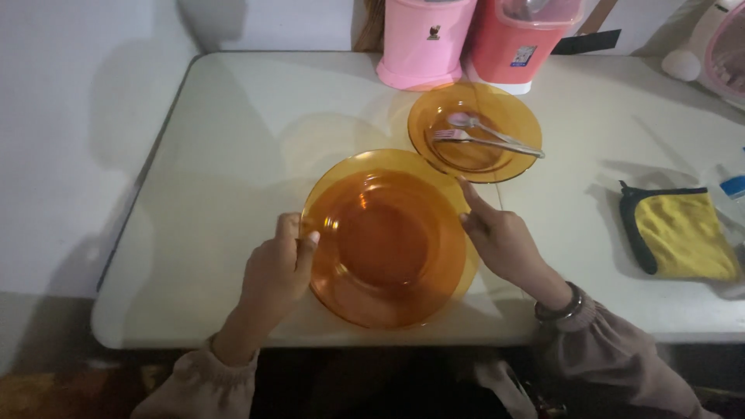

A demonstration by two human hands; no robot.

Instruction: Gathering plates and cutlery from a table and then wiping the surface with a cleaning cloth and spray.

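Amber glass, smooth and see-through: the large plate (384, 240) is round and shallow with a broad rim, and it sits on the white table (233, 155) near the table's front edge. Its 6 o'clock rim comes close to that edge; its 1 o'clock rim touches or slightly overlaps the small amber plate (475, 130).

The left hand (275, 268) grips the large plate's rim at 9 o'clock, thumb on top, fingers curled closed on the edge. The right hand (500, 240) meets the rim at 3 o'clock, forefinger stretched along the edge toward 1 o'clock; whether its other fingers clasp the rim underneath cannot be told. A dark band sits at the right wrist, and both sleeves are a soft pale fabric.

The small plate is of the same glass and shape. A metal spoon (466, 121) and a metal fork (450, 136) lie in it side by side, handles running toward 4 o'clock, reaching that plate's rim.

Open tabletop lies at 9 to 11 o'clock of the large plate, out to the rounded left corner and the wall side. At 12 to 1 o'clock, beyond the small plate, stand a pink plastic container (423, 43) and a red plastic container (528, 43) at the far edge. At 3 o'clock, well apart, lies a folded yellow cloth (687, 237) with dark trim.
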